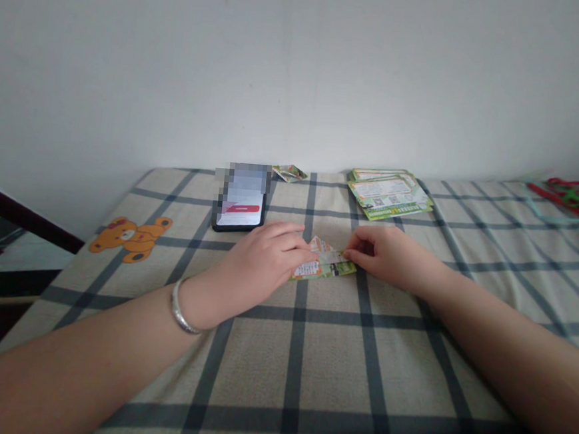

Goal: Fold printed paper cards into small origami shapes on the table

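A printed paper sheet [322, 263], green and white and folded to a peak at its far side, lies on the checked tablecloth [258, 355]. My right hand [384, 254] pinches its right corner between thumb and forefinger. Over the left end of the paper rests my left hand [271, 252], palm down with its fingers stretched out; its thumb is hidden. A silver bangle [182, 309] circles my left wrist.
Beyond my left hand lies a phone [241, 200] with a lit screen. A small folded paper piece [289, 173] sits beside it. Further right is a stack of printed leaflets [389, 195]. Red and green strips [571, 199] lie far right; a bear picture [130, 238] is at left.
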`<state>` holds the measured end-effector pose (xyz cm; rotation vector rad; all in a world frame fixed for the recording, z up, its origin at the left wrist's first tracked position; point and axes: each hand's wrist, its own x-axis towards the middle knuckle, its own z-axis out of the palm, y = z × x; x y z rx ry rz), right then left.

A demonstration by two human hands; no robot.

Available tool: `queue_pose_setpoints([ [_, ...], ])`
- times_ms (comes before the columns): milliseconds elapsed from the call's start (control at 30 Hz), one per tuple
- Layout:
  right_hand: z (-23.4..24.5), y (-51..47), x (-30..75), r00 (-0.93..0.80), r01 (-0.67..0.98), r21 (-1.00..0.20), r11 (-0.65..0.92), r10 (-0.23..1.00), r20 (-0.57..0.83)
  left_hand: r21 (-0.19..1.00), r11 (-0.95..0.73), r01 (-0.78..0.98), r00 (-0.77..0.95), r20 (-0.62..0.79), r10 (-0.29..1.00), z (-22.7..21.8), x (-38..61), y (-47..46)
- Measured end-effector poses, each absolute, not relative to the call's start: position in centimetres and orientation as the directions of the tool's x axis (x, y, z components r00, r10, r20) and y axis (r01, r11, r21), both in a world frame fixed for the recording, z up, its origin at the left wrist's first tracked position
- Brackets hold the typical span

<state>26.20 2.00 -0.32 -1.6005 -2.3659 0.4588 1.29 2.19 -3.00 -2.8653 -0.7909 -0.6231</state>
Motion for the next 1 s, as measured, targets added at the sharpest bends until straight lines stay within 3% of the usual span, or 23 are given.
queue_pose_setpoints([
  [533,-0.75,1.63,25.42,-0.365,0.889,-0.245,0.387,0.922,0.133,-0.020,-0.855,0.518,0.797,0.375,0.474,-2.75,1.40,1.78],
  [1000,-0.92,1.90,25.45,-0.320,0.908,-0.238,0.344,0.938,0.134,-0.018,-0.851,0.525,0.792,0.378,0.480,-3.17,1.32,1.78],
])
